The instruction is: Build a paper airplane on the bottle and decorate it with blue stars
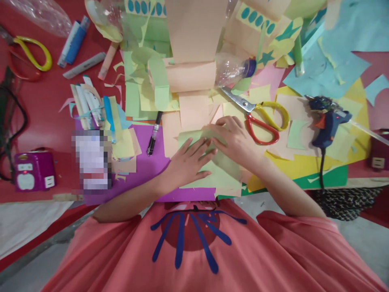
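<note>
A pale green sheet of paper (223, 172) lies on the cluttered table in front of me, near its front edge. My left hand (190, 162) rests on the sheet with its fingers spread. On the sheet's upper right part is my right hand (232, 140), its fingers bent over the paper close to my left fingertips; whether they pinch its edge I cannot make out. Scissors (253, 109) with red and yellow handles lie just beyond my right hand. A black pen (154, 134) is to the left of the sheet, on purple and peach paper.
At the right, a blue glue gun (326, 125) lies with its cord over the front edge. On the left are a phone (92, 162), markers (86, 101), a purple socket box (35, 170) and more scissors (33, 52). A plastic bottle (234, 69) and peach paper pieces (194, 30) stand beyond my hands.
</note>
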The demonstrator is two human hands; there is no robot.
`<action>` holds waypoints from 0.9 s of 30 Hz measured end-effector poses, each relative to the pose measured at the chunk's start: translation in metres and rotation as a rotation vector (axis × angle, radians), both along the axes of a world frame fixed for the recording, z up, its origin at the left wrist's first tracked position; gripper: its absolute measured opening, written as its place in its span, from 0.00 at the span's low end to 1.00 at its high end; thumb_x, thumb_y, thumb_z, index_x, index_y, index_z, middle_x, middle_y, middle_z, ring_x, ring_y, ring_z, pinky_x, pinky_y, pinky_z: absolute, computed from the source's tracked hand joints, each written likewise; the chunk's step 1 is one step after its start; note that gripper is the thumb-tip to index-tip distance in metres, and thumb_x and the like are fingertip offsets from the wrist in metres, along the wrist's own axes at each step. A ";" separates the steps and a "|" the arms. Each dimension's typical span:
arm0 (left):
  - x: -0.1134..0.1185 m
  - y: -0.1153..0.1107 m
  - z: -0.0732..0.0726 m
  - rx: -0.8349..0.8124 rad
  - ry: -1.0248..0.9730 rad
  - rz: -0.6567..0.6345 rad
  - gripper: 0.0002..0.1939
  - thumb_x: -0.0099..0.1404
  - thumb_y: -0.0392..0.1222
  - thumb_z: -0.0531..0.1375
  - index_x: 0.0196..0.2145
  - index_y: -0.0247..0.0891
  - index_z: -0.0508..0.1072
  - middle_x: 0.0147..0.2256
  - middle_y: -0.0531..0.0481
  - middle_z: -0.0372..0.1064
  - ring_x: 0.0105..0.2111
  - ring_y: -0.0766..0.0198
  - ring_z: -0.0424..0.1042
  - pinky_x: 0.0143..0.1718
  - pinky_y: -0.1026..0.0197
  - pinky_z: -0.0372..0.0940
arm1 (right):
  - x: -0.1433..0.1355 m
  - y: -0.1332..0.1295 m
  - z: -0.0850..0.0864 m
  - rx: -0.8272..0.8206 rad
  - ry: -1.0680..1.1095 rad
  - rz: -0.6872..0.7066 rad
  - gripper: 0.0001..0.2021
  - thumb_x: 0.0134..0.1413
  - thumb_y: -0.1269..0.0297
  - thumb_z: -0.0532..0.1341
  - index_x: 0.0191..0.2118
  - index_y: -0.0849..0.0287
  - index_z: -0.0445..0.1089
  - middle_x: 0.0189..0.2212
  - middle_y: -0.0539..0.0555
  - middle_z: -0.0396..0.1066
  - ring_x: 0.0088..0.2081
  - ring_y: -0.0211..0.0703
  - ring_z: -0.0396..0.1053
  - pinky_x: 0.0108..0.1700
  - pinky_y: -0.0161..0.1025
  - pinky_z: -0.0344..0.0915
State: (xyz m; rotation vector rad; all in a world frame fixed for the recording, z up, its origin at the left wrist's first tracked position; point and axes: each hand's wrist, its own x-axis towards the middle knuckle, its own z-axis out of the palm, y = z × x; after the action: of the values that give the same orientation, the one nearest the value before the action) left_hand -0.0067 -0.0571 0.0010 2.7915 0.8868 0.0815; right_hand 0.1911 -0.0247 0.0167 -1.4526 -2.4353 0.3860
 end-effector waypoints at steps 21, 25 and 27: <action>-0.006 -0.007 0.016 0.256 -0.162 0.134 0.15 0.70 0.38 0.54 0.53 0.31 0.70 0.54 0.37 0.72 0.55 0.54 0.71 0.58 0.54 0.64 | -0.001 -0.044 -0.023 -0.128 -0.043 0.013 0.34 0.66 0.44 0.38 0.68 0.59 0.52 0.67 0.59 0.56 0.69 0.52 0.49 0.70 0.57 0.44; -0.007 -0.010 0.009 0.170 -0.080 0.189 0.25 0.72 0.46 0.53 0.60 0.28 0.62 0.61 0.31 0.62 0.63 0.47 0.62 0.62 0.47 0.60 | -0.002 -0.045 -0.024 -0.124 -0.051 0.001 0.34 0.65 0.43 0.40 0.68 0.59 0.52 0.67 0.60 0.56 0.69 0.53 0.49 0.70 0.57 0.43; -0.007 -0.010 0.004 0.126 -0.055 0.197 0.27 0.72 0.48 0.52 0.62 0.27 0.60 0.63 0.31 0.59 0.64 0.47 0.59 0.62 0.47 0.59 | -0.003 -0.045 -0.025 -0.111 -0.056 -0.002 0.34 0.65 0.44 0.40 0.68 0.60 0.53 0.67 0.60 0.56 0.69 0.52 0.49 0.70 0.57 0.43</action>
State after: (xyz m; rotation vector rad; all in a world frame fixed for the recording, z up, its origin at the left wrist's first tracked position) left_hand -0.0135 -0.0673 0.0053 2.7907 1.1791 0.2519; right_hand 0.1883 -0.0695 -0.0083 -1.5306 -2.4919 0.4935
